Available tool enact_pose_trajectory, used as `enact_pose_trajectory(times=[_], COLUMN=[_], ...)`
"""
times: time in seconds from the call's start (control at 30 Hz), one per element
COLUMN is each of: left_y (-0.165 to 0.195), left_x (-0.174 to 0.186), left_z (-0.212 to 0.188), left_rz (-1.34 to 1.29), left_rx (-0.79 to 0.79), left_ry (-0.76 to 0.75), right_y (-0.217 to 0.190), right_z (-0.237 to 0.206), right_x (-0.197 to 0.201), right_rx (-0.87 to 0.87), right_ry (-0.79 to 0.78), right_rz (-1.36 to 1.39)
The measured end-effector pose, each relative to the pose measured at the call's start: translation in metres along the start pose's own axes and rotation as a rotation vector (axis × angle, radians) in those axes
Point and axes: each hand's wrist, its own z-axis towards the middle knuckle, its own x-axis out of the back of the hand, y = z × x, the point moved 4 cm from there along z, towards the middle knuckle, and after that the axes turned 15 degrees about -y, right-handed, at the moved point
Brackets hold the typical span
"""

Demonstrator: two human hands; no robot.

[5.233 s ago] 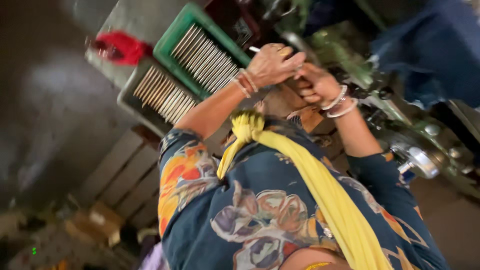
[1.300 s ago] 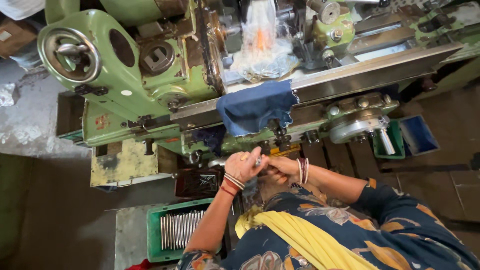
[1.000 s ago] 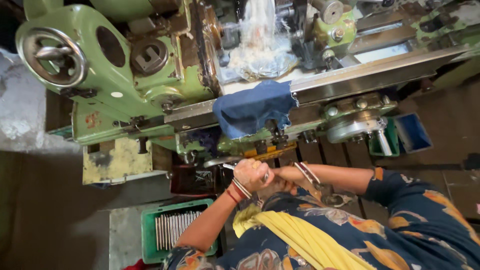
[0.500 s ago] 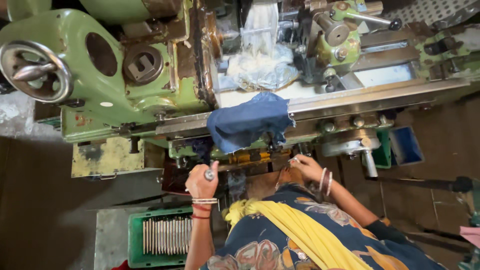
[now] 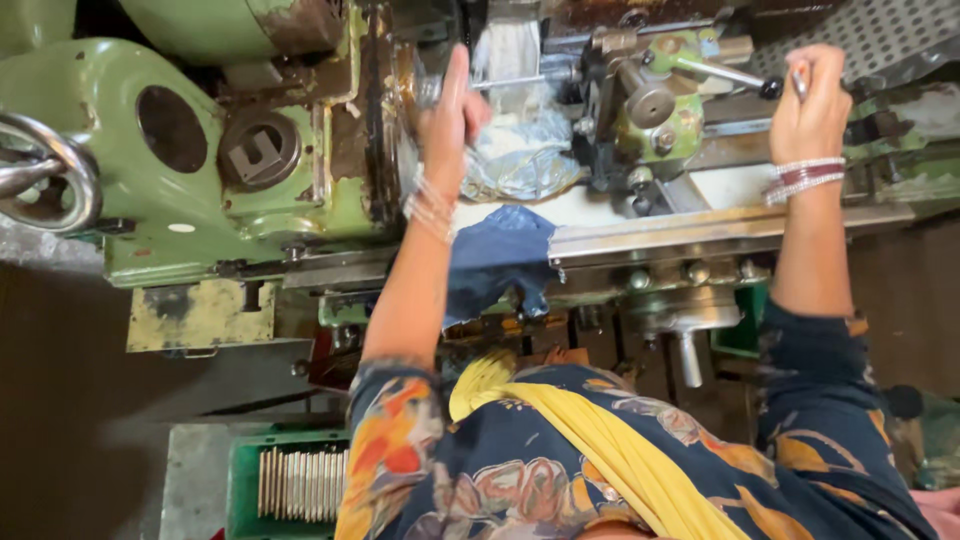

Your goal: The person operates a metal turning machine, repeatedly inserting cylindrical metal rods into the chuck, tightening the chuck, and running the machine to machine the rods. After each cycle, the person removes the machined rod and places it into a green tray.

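Hands on the green lathe

Lathe (image 5: 200, 190) fills the view. Left hand (image 5: 452, 115) reaches its chuck end beside crumpled plastic (image 5: 520, 165), fingers half curled, grasping nothing visible. Right hand (image 5: 812, 105) clenches a thin metal rod (image 5: 799, 82) beside the black-knobbed lever (image 5: 735, 76).
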Motion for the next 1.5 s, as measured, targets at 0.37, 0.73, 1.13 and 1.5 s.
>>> enact_pose_trajectory(times=[0.37, 0.73, 1.13, 1.5], left_y=[-0.137, -0.155, -0.154, -0.149], left_x=[-0.086, -0.075, -0.069, -0.065], left_z=[0.141, 0.168, 0.159, 0.157], left_rz=[-0.019, 0.119, 0.086, 0.087], left_rx=[0.41, 0.261, 0.194, 0.171], left_ry=[0.606, 0.723, 0.737, 0.725], right_y=[0.094, 0.126, 0.132, 0.129], right_z=[0.073, 0.084, 0.077, 0.077], right_x=[-0.042, -0.052, -0.052, -0.052], right_rx=[0.019, -0.077, -0.074, -0.025], right_ry=[-0.174, -0.196, -0.172, -0.165], right_rz=[-0.367, -0.371, -0.304, -0.296])
